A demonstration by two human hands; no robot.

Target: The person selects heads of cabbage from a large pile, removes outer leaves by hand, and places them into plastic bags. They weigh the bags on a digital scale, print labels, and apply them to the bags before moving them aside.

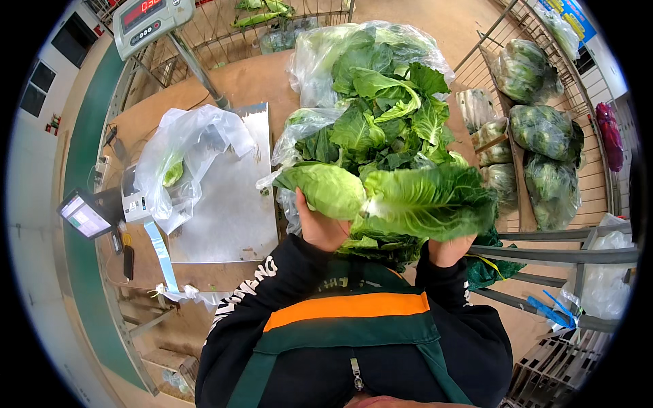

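My left hand (322,224) cups a pale green pointed cabbage (326,189) from below, thumb up along its near side. To the right, large dark outer leaves (428,199) spread away from the white stem end and still appear joined to it. My right hand (450,249) grips these leaves from underneath, its fingers mostly hidden by them. Loose cabbage leaves (382,127) lie heaped just beyond both hands. Behind that heap is a clear plastic bag (321,61) with more greens in it.
Left of the heap, a thin plastic bag (196,132) holding a cabbage lies on a metal scale plate (229,214). A scale display (153,23) rises on a pole behind it. A label printer (133,204) and screen (85,213) stand farther left. Bagged vegetables (541,130) fill a wire cart at right.
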